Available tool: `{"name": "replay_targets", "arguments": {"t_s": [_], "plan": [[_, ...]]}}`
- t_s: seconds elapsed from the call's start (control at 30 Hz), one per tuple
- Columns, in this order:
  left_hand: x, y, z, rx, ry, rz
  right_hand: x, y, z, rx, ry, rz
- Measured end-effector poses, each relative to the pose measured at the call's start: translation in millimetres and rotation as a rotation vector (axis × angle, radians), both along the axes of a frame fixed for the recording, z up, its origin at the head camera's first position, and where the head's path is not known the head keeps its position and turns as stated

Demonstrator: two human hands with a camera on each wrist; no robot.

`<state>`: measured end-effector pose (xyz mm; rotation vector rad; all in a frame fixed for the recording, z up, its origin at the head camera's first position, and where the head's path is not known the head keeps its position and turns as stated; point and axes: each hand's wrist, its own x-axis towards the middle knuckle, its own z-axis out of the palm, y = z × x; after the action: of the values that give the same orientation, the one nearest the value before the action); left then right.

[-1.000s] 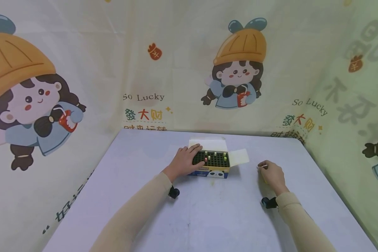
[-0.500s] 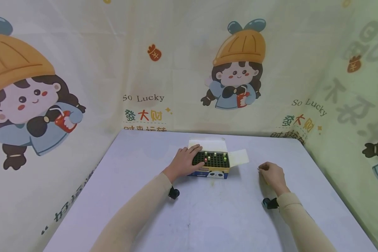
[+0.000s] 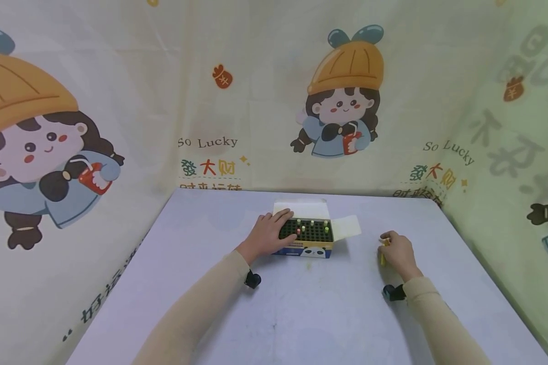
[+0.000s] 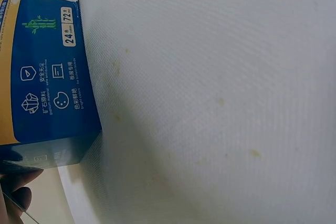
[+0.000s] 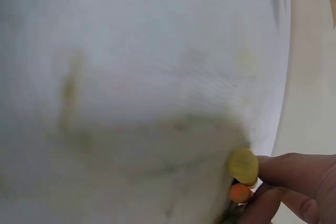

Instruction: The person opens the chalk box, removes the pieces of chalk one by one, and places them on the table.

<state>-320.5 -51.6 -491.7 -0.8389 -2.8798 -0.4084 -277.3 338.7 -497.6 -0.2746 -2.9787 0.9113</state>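
In the head view, my left hand (image 3: pixel 267 235) rests on the left end of an open box (image 3: pixel 317 252), its thumb at the front edge and its fingers over the black grid. A few light-coloured chalk sticks (image 3: pixel 326 229) and a pinkish one (image 3: pixel 299 231) stand in the holes. Right of the box, my right hand (image 3: pixel 399 253) pinches a yellow chalk stick (image 3: pixel 383 258) above the table. The right wrist view has the round end of the yellow chalk (image 5: pixel 243 167) between the fingers, with an orange chalk end (image 5: pixel 240 193) just below it.
The box's white side flap (image 3: pixel 346 227) sticks out to the right and its lid (image 3: pixel 301 208) stands up behind. A white table (image 3: pixel 301 314) lies under everything. Printed cloth (image 3: pixel 265 111) hangs behind and at both sides.
My right hand has turned slightly and moved a little to the right, so the yellow chalk now shows more clearly. My left hand stays on the box.
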Motion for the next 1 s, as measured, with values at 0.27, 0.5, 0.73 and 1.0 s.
{"name": "replay_targets", "arguments": {"t_s": [0.27, 0.5, 0.73, 1.0], "plan": [[-0.4, 1.2, 1.4, -0.007, -0.011, 0.006, -3.6, 2, 2.8, 0.026, -0.054, 0.027], [0.2, 0.4, 1.6, 0.008, -0.007, 0.0, -2.5, -1, 4.5, 0.014, -0.061, 0.008], [0.2, 0.5, 2.2, -0.004, -0.012, 0.008, -2.0, -17, 25.2, -0.027, 0.16, -0.002], [-1.6, 0.5, 1.7, -0.006, -0.017, 0.008, -8.0, -71, 68.0, -0.062, 0.452, -0.022]]}}
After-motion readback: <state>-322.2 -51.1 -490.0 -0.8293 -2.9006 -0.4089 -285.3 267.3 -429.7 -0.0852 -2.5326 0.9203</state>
